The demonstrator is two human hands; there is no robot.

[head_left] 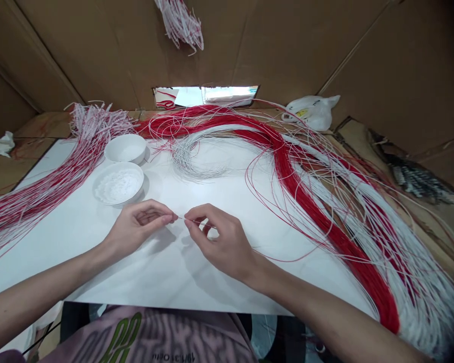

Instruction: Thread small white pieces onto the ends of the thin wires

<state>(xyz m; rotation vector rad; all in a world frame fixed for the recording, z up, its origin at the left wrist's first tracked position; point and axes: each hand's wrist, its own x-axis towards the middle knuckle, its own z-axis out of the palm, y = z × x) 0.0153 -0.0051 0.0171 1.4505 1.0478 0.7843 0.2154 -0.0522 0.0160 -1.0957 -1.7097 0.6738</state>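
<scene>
So the big thing here is the brown cardboard walls (pixel 280 55) boxing in the back and sides, with the white surface (pixel 151 277) in front of them. Sprawling over the right half is a massive red and white strand pile (pixel 287 171), arching along the back and trailing off the near right corner. On the left there's a smaller tangle, the white-tipped bundle (pixel 60 184), with its tips gathered behind the bowls.

The cutout slot (pixel 227 95) sits low in the back wall. Then the hands, both near the middle and just above the surface: the right hand (pixel 223 242) pinches thumb to index with the other fingers loosely curled, and the left hand (pixel 139 224) does a similar narrow pinch, tips close to the right one's but not touching.

Past the pile is a crinkly plastic bag (pixel 318 112). Two white bowls sit beyond the left hand: the front bowl (pixel 140 182) has white stuff (pixel 117 185) in it, and the back bowl (pixel 134 146) is just behind.

Tiniest of all, the thin strand (pixel 180 218) is held between both sets of fingertips, bridging the little gap. Can't tell exactly where its ends are.
</scene>
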